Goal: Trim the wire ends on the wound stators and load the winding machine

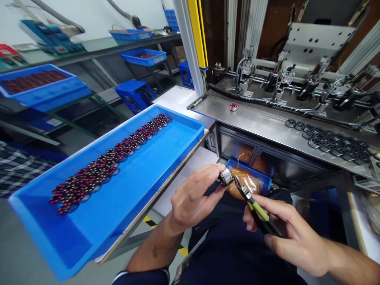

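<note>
My left hand (197, 198) pinches a small silver-sided stator (226, 176) between the thumb and fingertips, above my lap. Thin wire ends seem to stick up close by. In my right hand (297, 233) is a pair of cutting pliers (252, 205) with green and black handles. Their jaws point up and left, just right of the stator; whether they touch it I cannot tell. Below and behind the tool lies a brown plastic-wrapped bundle (249, 183) in a small blue bin (267, 179).
To the left, a large blue tray (142, 174) holds a long row of black round parts (113, 158) with pink and cream dots. A machine bench (252, 122) carries one red-topped part (233, 106) and several black parts (335, 140). Blue stool (135, 93) behind; checked sleeve at far left.
</note>
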A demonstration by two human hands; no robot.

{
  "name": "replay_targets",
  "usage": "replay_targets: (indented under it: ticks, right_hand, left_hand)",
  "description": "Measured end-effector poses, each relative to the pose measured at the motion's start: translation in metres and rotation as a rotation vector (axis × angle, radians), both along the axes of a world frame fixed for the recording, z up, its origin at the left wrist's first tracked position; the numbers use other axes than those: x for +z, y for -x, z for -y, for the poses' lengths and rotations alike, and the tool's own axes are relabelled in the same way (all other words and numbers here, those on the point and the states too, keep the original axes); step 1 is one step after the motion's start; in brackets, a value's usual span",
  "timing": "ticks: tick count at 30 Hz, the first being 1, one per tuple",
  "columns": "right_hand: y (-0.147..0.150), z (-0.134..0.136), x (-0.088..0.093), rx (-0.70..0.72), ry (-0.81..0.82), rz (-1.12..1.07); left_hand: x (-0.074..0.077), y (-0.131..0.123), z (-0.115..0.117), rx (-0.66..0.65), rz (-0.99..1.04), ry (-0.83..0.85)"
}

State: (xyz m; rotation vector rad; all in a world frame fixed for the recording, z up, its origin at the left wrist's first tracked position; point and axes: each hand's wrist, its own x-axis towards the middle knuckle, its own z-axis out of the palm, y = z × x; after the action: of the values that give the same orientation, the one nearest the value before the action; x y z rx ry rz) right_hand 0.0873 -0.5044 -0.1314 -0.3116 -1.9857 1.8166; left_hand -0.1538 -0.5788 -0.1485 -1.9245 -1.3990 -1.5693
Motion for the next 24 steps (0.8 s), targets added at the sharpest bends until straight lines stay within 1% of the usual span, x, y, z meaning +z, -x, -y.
replay_targets:
  ticks: [5, 8, 17, 20, 24]
  right_hand:
    - [0.005, -0.001, 0.001, 0.019, 0.056, -0.013]
    - [0.006, -0.002, 0.000, 0.020, 0.097, 0.003]
    - [0.012, -0.001, 0.005, 0.016, 0.136, -0.019]
    - [0.013, -0.002, 0.005, -0.004, 0.103, 0.001]
    - [0.014, -0.002, 0.007, -0.053, -0.047, 0.069]
  left_hand:
    - [-0.002, -0.003, 0.000, -0.028, 0.102, 0.054]
    - [-0.004, -0.002, -0.001, -0.052, 0.112, 0.035]
    - [-0.011, 0.004, -0.005, -0.137, 0.122, -0.008]
    - [-0.011, 0.005, -0.004, -0.145, 0.116, -0.011]
    - [-0.011, 0.005, -0.005, -0.144, 0.107, -0.012]
